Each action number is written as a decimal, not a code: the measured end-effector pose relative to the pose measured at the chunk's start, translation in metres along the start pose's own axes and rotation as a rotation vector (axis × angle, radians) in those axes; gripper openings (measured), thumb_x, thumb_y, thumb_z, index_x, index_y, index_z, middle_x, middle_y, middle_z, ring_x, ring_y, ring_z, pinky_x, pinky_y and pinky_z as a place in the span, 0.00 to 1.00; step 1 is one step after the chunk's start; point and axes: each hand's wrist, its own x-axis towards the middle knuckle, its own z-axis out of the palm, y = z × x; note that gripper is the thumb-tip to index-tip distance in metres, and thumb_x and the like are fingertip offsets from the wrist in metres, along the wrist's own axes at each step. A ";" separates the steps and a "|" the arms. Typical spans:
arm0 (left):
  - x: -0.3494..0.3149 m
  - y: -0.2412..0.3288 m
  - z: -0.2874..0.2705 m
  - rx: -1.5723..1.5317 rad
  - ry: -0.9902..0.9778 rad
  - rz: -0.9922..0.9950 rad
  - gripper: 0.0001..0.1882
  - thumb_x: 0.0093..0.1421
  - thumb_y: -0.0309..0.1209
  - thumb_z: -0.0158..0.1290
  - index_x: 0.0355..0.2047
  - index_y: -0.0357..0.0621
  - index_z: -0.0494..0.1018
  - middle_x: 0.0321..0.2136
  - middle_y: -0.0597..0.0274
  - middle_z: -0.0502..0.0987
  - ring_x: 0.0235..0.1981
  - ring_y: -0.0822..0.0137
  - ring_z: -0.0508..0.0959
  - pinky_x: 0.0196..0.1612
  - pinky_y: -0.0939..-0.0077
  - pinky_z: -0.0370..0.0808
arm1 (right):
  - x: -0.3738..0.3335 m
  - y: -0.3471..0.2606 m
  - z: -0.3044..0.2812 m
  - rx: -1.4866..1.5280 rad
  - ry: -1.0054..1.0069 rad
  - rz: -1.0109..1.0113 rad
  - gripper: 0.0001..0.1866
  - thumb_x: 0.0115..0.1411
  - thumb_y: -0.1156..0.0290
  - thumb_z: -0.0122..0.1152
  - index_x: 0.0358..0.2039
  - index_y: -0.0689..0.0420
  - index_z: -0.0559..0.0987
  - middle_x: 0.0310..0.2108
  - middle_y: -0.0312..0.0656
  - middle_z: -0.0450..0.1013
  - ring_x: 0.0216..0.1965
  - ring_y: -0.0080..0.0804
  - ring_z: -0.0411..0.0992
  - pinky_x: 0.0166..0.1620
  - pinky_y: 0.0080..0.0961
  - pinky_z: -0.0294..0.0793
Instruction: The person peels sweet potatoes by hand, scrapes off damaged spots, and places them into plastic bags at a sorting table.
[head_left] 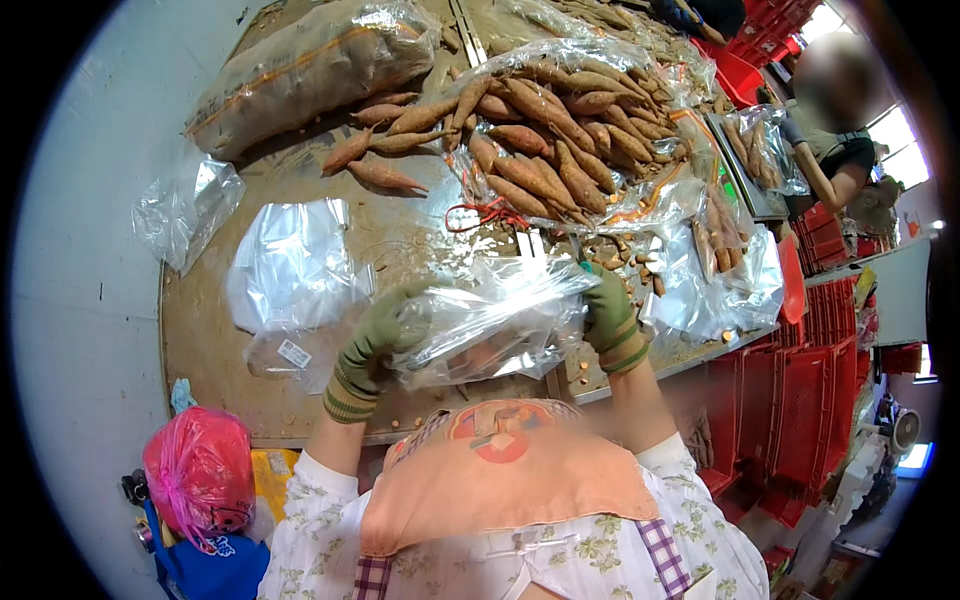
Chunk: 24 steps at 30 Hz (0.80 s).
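Observation:
In green knitted gloves, my left hand (380, 338) and my right hand (608, 312) grip opposite sides of a clear plastic bag (492, 335), stretched between them over the table's near edge. Something reddish-brown shows faintly through the film; glare hides what it is. Beyond the bag lies a big heap of sweet potatoes (545, 135) on an opened plastic sack, with a red tie (487, 214) at its near side. A few loose sweet potatoes (388, 177) rest left of the heap. Left of my left hand sits a stack of clear bags (292, 265).
A full sack (315, 75) lies at the far left. Bagged sweet potatoes (718, 240) stand right. Red crates (800, 400) are stacked off the table's right side, and a pink bag (200, 470) sits lower left. Another person (840, 150) works at the far right.

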 end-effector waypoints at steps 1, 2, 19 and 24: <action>0.003 0.006 0.003 0.215 -0.017 0.037 0.36 0.58 0.36 0.62 0.65 0.37 0.66 0.48 0.54 0.79 0.44 0.69 0.78 0.44 0.74 0.77 | 0.000 -0.004 0.002 0.225 0.009 0.063 0.15 0.56 0.82 0.57 0.45 0.63 0.83 0.38 0.41 0.81 0.36 0.28 0.78 0.41 0.25 0.77; 0.005 0.011 0.005 0.440 -0.026 0.078 0.36 0.56 0.35 0.63 0.65 0.38 0.67 0.44 0.58 0.80 0.39 0.73 0.77 0.40 0.78 0.75 | -0.002 -0.006 0.000 0.336 -0.003 0.149 0.16 0.56 0.82 0.58 0.45 0.63 0.82 0.39 0.41 0.81 0.38 0.29 0.78 0.42 0.25 0.77; 0.037 -0.050 -0.078 1.406 0.415 0.260 0.13 0.66 0.31 0.49 0.46 0.40 0.78 0.32 0.49 0.81 0.34 0.51 0.81 0.38 0.64 0.76 | 0.027 -0.009 -0.011 0.134 0.610 0.349 0.11 0.67 0.71 0.59 0.45 0.65 0.78 0.33 0.39 0.79 0.30 0.22 0.75 0.36 0.23 0.76; 0.042 -0.058 -0.080 1.051 0.477 0.105 0.14 0.65 0.35 0.51 0.44 0.40 0.79 0.32 0.53 0.81 0.31 0.57 0.80 0.34 0.67 0.75 | 0.036 -0.082 0.035 -0.125 0.061 -0.350 0.15 0.62 0.74 0.59 0.50 0.53 0.79 0.35 0.43 0.80 0.34 0.34 0.80 0.40 0.30 0.78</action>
